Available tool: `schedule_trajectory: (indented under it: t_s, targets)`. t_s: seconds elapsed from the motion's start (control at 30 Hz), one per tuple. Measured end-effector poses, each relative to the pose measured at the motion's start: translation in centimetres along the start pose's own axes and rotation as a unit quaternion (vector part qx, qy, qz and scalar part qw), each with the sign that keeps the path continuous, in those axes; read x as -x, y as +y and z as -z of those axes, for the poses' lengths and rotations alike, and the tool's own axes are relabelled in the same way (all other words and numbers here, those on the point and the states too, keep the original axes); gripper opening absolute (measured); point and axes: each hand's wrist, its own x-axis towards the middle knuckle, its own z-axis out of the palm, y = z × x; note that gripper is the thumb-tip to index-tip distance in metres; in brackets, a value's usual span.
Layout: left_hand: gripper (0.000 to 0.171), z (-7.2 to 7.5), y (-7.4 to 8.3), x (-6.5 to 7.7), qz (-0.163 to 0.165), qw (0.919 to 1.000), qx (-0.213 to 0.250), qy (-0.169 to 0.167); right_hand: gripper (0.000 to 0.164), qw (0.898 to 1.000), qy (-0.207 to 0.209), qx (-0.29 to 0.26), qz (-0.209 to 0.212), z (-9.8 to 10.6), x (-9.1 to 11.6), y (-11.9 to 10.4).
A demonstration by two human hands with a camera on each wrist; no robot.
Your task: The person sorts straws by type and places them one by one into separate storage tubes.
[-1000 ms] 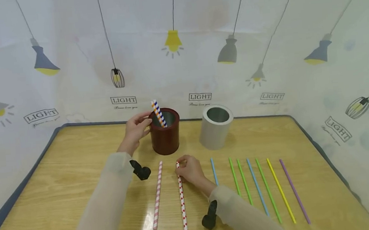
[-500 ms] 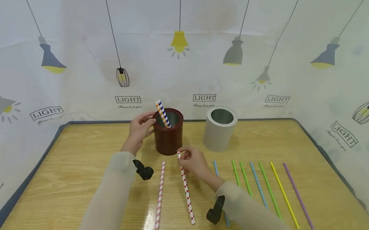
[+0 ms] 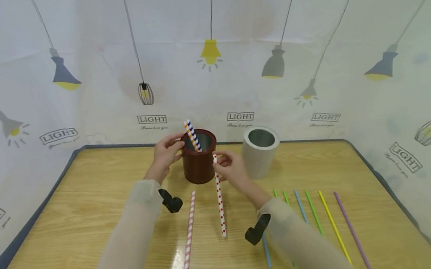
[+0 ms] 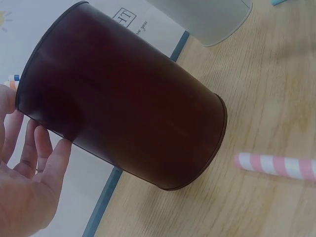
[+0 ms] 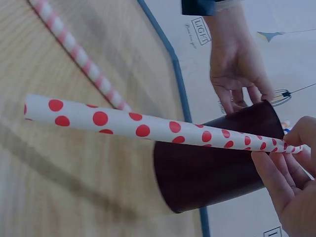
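Note:
My right hand pinches a white paper straw with red dots near its top end. The straw slants up in front of the dark red cylindrical container, its lower end toward me. My left hand holds that container by its left side, thumb and fingers at the rim. Orange-striped and blue-striped paper straws lean inside it. In the left wrist view, the left thumb and fingers meet the wall of the dark red container. The right wrist view shows the dotted straw crossing before the container.
A white cylindrical container stands right of the dark red one. A pink-striped straw lies on the wooden table. Several thin straws lie at right, including a yellow straw and a purple straw. A printed backdrop surrounds the table.
My right hand has lifted the dotted straw off the table and carried it forward toward the dark red container. The left hand has stayed at that container's rim.

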Motion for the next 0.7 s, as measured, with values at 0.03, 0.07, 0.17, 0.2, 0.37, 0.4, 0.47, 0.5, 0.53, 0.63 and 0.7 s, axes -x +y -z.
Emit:
schedule_trajectory:
  t_s: [0.03,0.07,0.17,0.2,0.37,0.4,0.47,0.5,0.53,0.63,0.7]
  targets:
    - [0.035,0.0,0.0,0.0,0.0,1.0,0.001,-0.002,0.034,1.0,0.003,-0.003,0.007,0.1,-0.3,-0.2]
    - [0.035,-0.1,0.0,0.0,0.0,1.0,0.001,-0.003,0.034,1.0,0.006,-0.004,0.016,0.2,-0.6,-0.5]
    - [0.035,-0.1,-0.1,0.0,0.001,1.0,0.001,-0.003,0.035,0.999,0.012,-0.006,0.038,0.6,-1.6,-1.5]
    - [0.035,-0.2,-0.1,0.0,0.001,1.0,0.003,-0.002,0.035,0.999,0.014,-0.007,0.044,0.8,-2.0,-1.9]
    - [0.034,-0.1,-0.2,-0.1,0.0,1.0,0.007,-0.002,0.033,0.997,0.025,0.014,0.066,1.3,-4.0,-3.6]
    - [0.035,-0.1,-0.2,-0.1,0.0,1.0,0.007,-0.003,0.033,0.997,0.026,0.02,0.07,1.4,-4.3,-4.1]
    - [0.035,0.0,-0.2,-0.1,0.0,1.0,0.004,-0.002,0.033,0.996,0.029,0.034,0.081,1.4,-5.0,-5.0]
    - [0.035,0.1,-0.2,-0.1,0.001,1.0,0.003,-0.002,0.033,0.995,0.031,0.036,0.088,1.3,-5.4,-5.4]
    - [0.035,0.1,-0.1,-0.1,0.001,1.0,0.001,-0.001,0.033,0.994,0.031,0.039,0.094,1.3,-5.7,-5.9]
    - [0.034,0.1,-0.1,-0.1,0.001,1.0,0.002,0.001,0.033,0.992,0.038,0.04,0.116,1.2,-6.7,-7.2]
    - [0.034,0.1,0.0,-0.1,0.001,1.0,0.001,-0.001,0.032,0.99,0.043,0.041,0.129,1.2,-7.4,-8.0]
